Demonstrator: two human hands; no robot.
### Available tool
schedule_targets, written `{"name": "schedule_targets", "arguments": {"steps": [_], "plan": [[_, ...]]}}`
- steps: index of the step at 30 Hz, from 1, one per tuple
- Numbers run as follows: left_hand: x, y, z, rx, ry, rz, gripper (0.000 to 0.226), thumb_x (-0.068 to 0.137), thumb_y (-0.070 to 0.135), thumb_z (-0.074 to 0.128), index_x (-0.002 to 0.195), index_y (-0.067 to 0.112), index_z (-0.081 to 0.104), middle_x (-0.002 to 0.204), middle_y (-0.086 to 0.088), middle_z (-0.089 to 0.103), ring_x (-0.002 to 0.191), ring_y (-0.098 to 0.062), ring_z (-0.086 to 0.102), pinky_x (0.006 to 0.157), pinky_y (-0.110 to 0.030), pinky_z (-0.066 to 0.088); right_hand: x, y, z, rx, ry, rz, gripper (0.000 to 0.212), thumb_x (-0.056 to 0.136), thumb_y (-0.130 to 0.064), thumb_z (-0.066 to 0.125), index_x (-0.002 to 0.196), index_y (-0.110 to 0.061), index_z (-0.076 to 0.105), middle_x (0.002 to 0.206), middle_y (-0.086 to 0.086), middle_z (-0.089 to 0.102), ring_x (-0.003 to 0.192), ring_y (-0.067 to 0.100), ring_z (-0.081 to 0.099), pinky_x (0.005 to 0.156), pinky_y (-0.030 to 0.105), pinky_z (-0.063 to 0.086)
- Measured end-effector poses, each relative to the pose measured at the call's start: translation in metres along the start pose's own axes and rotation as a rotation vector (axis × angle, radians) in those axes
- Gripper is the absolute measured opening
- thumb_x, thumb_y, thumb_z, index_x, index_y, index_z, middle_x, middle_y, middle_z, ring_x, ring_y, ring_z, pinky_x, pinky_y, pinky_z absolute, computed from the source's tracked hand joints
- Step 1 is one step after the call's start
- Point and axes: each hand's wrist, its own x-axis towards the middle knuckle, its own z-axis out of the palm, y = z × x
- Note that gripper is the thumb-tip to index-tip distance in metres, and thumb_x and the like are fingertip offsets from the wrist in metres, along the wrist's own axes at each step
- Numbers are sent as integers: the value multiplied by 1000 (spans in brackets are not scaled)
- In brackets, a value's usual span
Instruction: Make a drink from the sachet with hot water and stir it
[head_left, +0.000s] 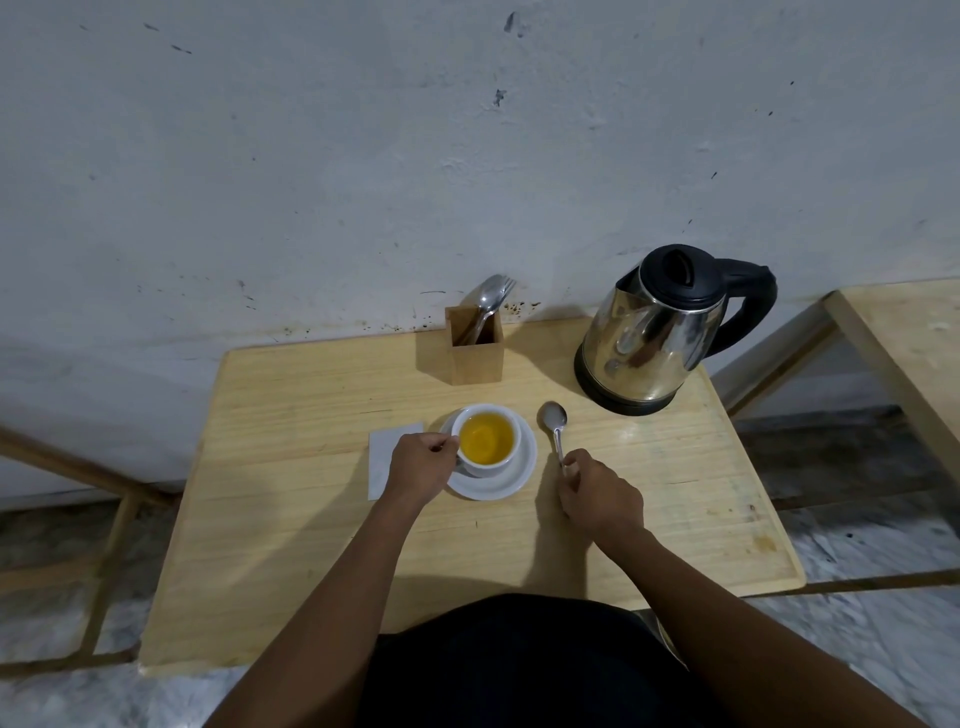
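Note:
A white cup (487, 465) holding yellow-orange liquid stands on a white saucer (511, 480) near the middle of the wooden table (322, 519). My left hand (423, 465) is closed on the cup's left side, at its handle. My right hand (597, 496) pinches the handle end of a metal spoon (554, 421), whose bowl lies on the table just right of the saucer. A white sachet (382, 457) lies flat to the left of the saucer, partly under my left hand. A steel kettle (654, 338) with a black lid and handle stands at the back right.
A small wooden holder (475, 358) with a spoon and fork stands at the table's back edge against the white wall. A second wooden table (904, 353) is at the right. Wooden frames and a marbled floor surround the table.

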Motion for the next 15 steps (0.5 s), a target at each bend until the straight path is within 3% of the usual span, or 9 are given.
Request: {"name": "schedule_targets", "arguments": {"steps": [4,10,15], "plan": [[-1,1,0,12,-3,1,27,91,25,57,105,8,72,92,-10,74,64,-18,57,65,-32,49,0,1,1,3,-5,10,23,97,-38,45,116,-26,51,101,-6,65,76,16,55,66,30,40],[-3,2,0,2,-7,-6,28,91,26,56,106,8,71,84,-8,70,71,-23,61,75,-42,56,0,-1,-3,5,28,9,27,97,-42,46,118,-27,51,106,-5,65,91,22,64,69,31,42],[-4,7,-6,37,-51,-30,26,92,29,56,102,11,71,75,0,66,60,-16,57,68,-37,53,5,-8,-16,72,104,-23,29,94,-45,48,119,-30,55,103,-8,66,92,18,65,77,33,50]]}}
